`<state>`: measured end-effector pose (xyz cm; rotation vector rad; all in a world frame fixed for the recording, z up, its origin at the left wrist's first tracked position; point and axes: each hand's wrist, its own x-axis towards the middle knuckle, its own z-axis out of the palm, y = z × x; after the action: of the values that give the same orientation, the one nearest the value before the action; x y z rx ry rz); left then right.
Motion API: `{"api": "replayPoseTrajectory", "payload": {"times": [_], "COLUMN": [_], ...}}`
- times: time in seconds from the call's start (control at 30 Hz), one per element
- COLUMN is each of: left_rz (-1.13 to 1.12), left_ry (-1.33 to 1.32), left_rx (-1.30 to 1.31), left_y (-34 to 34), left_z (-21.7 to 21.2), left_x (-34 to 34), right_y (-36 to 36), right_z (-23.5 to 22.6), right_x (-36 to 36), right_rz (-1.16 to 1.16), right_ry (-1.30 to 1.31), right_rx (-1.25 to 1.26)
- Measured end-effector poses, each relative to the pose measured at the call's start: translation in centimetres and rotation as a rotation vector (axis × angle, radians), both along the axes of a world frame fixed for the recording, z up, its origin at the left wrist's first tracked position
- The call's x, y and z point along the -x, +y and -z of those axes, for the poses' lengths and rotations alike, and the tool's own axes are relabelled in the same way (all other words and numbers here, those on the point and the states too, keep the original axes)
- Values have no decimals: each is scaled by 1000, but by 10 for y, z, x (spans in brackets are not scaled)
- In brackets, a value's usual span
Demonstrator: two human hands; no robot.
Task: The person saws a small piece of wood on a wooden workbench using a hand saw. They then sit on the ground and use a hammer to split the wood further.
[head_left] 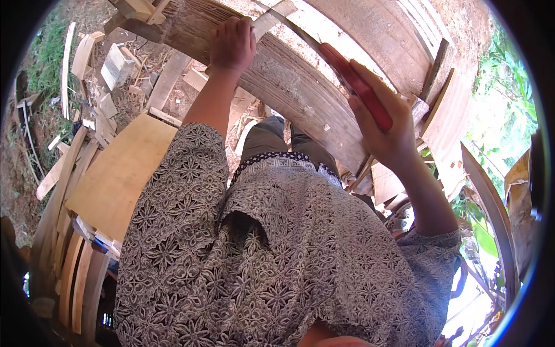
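My right hand is closed round the red handle of a handsaw. Its thin blade slants up and to the left, crossing a pale wooden strip. Beside the blade, my left hand is bent into a grip at the near end of that strip, above a thick weathered plank. The fingers hide how much of the strip lies within the grasp. The far tip of the saw runs toward the top edge of the view.
Wide boards lie beyond the plank. At left, offcuts and a wooden block litter the ground, with a broad plywood sheet nearer me. Long boards stand at lower left. Green plants border the right side.
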<state>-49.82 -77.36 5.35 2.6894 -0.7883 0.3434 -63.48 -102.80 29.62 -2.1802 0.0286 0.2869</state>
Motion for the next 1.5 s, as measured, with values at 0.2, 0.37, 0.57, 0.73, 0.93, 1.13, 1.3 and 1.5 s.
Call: {"api": "replayPoseTrajectory", "payload": {"times": [0.2,0.37,0.57,0.73,0.93,1.13,1.3,1.5], "left_rz": [17,-67,-171,-174,-99,-80,-93,-37], "left_ry": [-12,10,4,-14,-36,-10,-61,-47], "left_rx": [5,-53,-35,-61,-8,10,-30,34], "left_y": [7,1,-3,-2,-1,0,3,2], "left_z": [1,11,-3,3,1,5,7,3], "left_x": [5,0,4,4,5,2,2,2], "right_y": [34,37,9,-17,4,38,65,70], "right_z": [32,105,143,203,110,28,25,81], "right_x": [-57,-59,-8,27,-5,-81,-105,-120], "right_rz": [2,160,125,156,126,-133,-73,55], "right_ry": [-225,-207,-172,74,-106,-123,-37,43], "right_rx": [-117,-97,-25,-23,-57,115,-141,-362]}}
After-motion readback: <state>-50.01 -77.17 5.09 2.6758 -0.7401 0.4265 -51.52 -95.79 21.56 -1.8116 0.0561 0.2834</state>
